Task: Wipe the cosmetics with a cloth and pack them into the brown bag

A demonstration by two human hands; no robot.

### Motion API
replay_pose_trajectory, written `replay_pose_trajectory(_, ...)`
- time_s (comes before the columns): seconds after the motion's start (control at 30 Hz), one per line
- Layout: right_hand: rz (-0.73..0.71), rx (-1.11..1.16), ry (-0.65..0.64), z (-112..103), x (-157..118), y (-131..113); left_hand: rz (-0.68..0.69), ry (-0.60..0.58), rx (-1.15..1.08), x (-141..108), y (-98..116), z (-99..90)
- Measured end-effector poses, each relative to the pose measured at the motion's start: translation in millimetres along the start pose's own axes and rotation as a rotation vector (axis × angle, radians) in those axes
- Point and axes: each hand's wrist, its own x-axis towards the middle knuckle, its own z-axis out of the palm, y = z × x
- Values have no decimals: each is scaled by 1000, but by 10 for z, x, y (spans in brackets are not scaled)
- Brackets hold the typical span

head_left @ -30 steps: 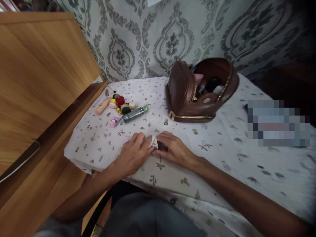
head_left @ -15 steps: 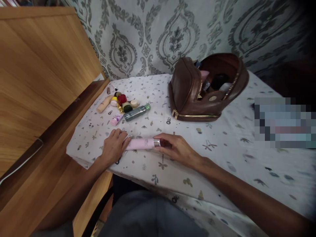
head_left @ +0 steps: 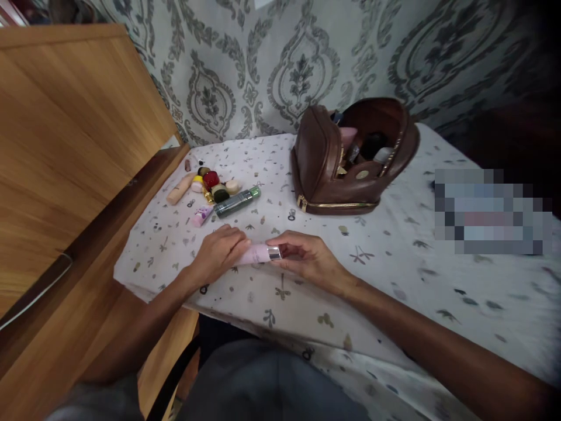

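At lower centre, the left hand (head_left: 219, 251) grips a pale pink cylindrical tube (head_left: 254, 254); the right hand (head_left: 318, 262) grasps its silver end (head_left: 274, 252). The open brown leather bag (head_left: 315, 158), upper right, is partly filled.

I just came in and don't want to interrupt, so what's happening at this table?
Someone is holding a pink tube over the cloth, left hand around its body, right hand at the silver cap end. Beyond the left hand lies a cluster of small jars and tubes. An unzipped brown bag with items inside stands farther back.
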Motion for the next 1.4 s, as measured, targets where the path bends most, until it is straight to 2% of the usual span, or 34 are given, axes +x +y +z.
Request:
replay_pose_trajectory(0.2, 22, 62, 29, -50, 28, -15, -246, -68, -273, -227, -388, -36)
replay_pose_trajectory(0.3, 1, 51, 33, -85, 33, -45, -333, 57, -203, -228, -485, -140)
replay_pose_trajectory(0.4, -28, 33, 24, -99, 36, -75, -355, 296, -111, -87, -358, -286)
replay_pose_trajectory(0.47, -41, 20, 15, -92, 37, -92, -275, 337, -145, 55, -129, -335)
replay_pose_trajectory(0.5, -47, 11, 13, -84, 36, -100, -227, 300, -203, 128, 7, -333)
replay_pose_trajectory(0.57, -55, -12, 16, -69, 33, -112, -94, 102, -292, 254, 263, -291)
replay_pose_trajectory(0.67, -30, -22, 45, -62, 28, -125, 62, -161, -253, 344, 427, -214)
replay_pose_trajectory(0.73, 20, 8, 89, -76, 33, -141, 58, -248, -218, 332, 346, -205)
replay_pose_trajectory(0.8, 68, 68, 144, -103, 48, -173, 6, -314, -263, 280, 177, -227)
replay_pose_trajectory(0.87, 113, 122, 197, -130, 71, -220, -63, -335, -331, 209, 17, -246)
replay_pose_trajectory(0.97, 180, 160, 276, -147, 102, -290, -111, -264, -288, 114, -70, -212)
replay_pose_trajectory(1.07, 227, 170, 330, -133, 120, -334, -59, -184, -206, 78, 12, -114)
replay_pose_trajectory(1.17, 216, 206, 357, -118, 123, -366, -82, -139, -254, 90, 128, -19)
replay_pose_trajectory(1.27, 143, 192, 331, -111, 110, -396, -162, -81, -403, 137, 215, 56)
replay_pose_trajectory(1.4, 71, 55, 231, -95, 42, -422, -167, 67, -586, 270, 371, 172)
